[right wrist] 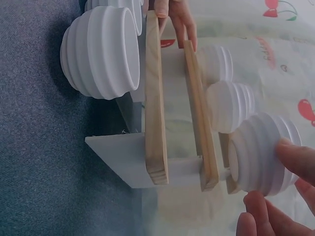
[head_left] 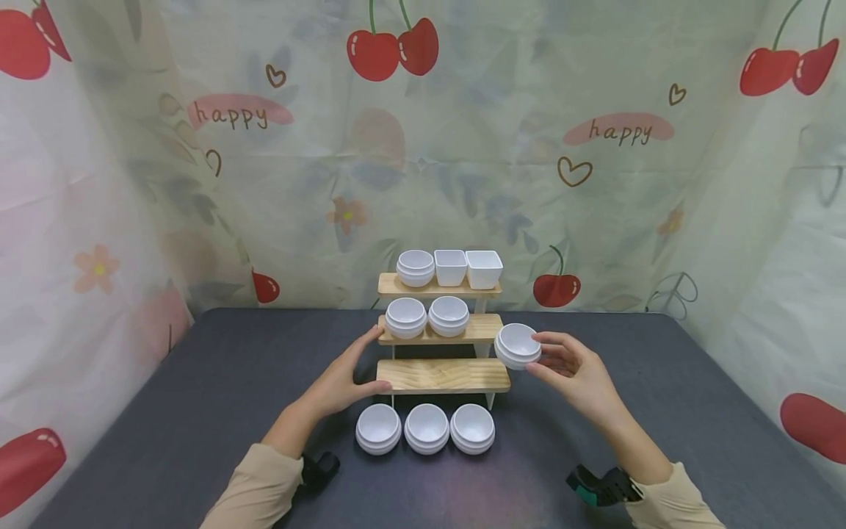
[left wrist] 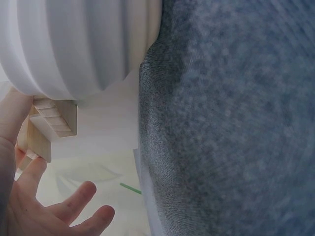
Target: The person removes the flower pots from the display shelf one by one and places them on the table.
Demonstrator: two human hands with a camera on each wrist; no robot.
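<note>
A round white ribbed bowl (head_left: 518, 346) is pinched between thumb and fingers of my right hand (head_left: 573, 373), off the right end of the middle shelf. In the right wrist view this held bowl (right wrist: 266, 155) is tilted. My left hand (head_left: 340, 378) touches the left ends of the wooden display stand, thumb at the lowest shelf (head_left: 443, 375) and a fingertip at the middle shelf (head_left: 485, 328). Its other fingers (left wrist: 76, 201) stretch out loosely. Two round bowls (head_left: 406, 317) (head_left: 449, 316) stand on the middle shelf; the lowest one bears nothing.
On the top shelf (head_left: 439, 285) stand one round bowl (head_left: 416, 267) and two square bowls (head_left: 451, 267) (head_left: 485, 269). Three more round bowls (head_left: 379, 428) (head_left: 427, 428) (head_left: 472, 428) line up on the dark tabletop (head_left: 264, 353) before the stand. A printed curtain (head_left: 463, 198) hangs behind.
</note>
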